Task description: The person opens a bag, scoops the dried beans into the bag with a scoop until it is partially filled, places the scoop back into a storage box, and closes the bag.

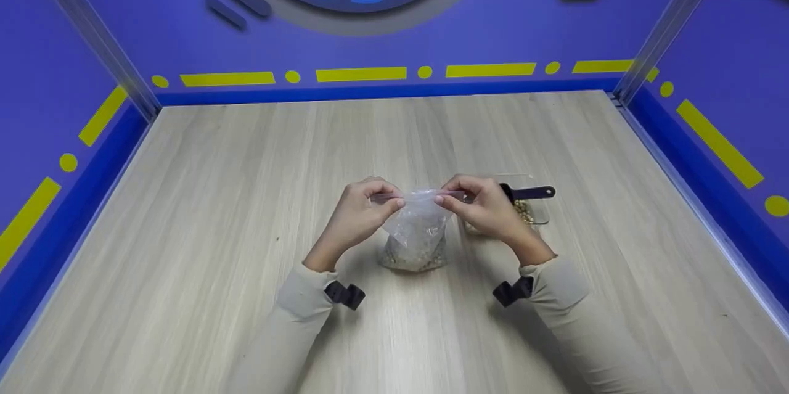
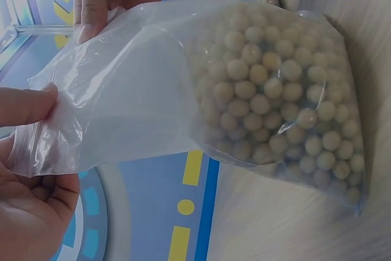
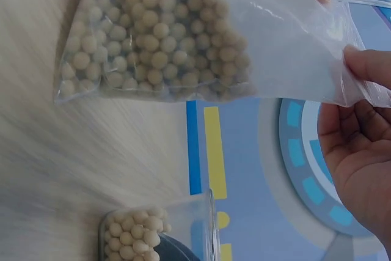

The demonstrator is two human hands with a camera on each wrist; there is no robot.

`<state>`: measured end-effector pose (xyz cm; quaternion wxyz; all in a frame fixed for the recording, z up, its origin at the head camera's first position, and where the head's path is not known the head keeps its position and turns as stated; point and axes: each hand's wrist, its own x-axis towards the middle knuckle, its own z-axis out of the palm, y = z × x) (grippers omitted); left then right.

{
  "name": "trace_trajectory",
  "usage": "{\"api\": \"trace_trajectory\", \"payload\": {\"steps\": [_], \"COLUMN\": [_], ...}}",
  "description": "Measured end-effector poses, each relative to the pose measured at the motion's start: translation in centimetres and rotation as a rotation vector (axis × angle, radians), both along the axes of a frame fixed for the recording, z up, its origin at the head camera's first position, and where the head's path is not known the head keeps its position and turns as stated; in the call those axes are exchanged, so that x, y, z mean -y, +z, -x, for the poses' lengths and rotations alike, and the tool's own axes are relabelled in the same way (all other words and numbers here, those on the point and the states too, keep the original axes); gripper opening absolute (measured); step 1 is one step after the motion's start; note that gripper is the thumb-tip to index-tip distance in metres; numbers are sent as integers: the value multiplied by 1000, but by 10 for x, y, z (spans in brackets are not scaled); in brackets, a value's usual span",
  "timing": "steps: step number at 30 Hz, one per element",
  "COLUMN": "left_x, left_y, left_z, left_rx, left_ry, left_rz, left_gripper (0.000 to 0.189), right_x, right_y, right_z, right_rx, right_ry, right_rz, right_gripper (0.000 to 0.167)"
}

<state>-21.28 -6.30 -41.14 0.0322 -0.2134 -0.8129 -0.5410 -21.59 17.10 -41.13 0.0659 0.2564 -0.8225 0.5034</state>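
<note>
A clear zip-lock bag [image 1: 419, 227] stands upright on the table, its lower part filled with small round beige balls [image 2: 275, 96]. My left hand [image 1: 363, 209] pinches the left end of the bag's top edge between thumb and fingers. At the other end of that edge, my right hand [image 1: 487, 206] pinches it the same way. The zip strip [image 2: 36, 145] runs along the top between both hands. In the right wrist view, the bag's [image 3: 153, 35] middle is slack plastic above the balls. Whether the zip is sealed cannot be told.
Just right of the bag, partly behind my right hand, sits a clear plastic container [image 1: 541, 215] with more beige balls [image 3: 128, 236]. A black scoop [image 1: 536, 192] lies in it, handle pointing right. Blue panels [image 1: 345, 49] border the wooden table [image 1: 246, 197] at back and sides.
</note>
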Motion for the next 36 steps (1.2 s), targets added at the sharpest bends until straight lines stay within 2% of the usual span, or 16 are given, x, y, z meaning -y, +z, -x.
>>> {"api": "trace_trajectory", "payload": {"steps": [6, 10, 18, 25, 36], "left_x": [1, 2, 1, 2, 2], "left_y": [-1, -2, -1, 0, 1], "left_z": [0, 1, 0, -1, 1], "left_rx": [7, -3, -64, -102, -111], "left_ry": [-7, -19, -27, -26, -29], "left_rz": [3, 0, 4, 11, 18], "left_gripper": [8, 10, 8, 7, 8], "right_x": [-4, -2, 13, 16, 17], "right_y": [3, 6, 9, 12, 13], "right_z": [2, 2, 6, 7, 9], "right_rx": [131, 156, 32, 29, -10], "right_ry": [40, 74, 141, 160, 170], "right_rz": [-42, -73, -63, -62, -81], "right_gripper": [15, 21, 17, 14, 11]}}
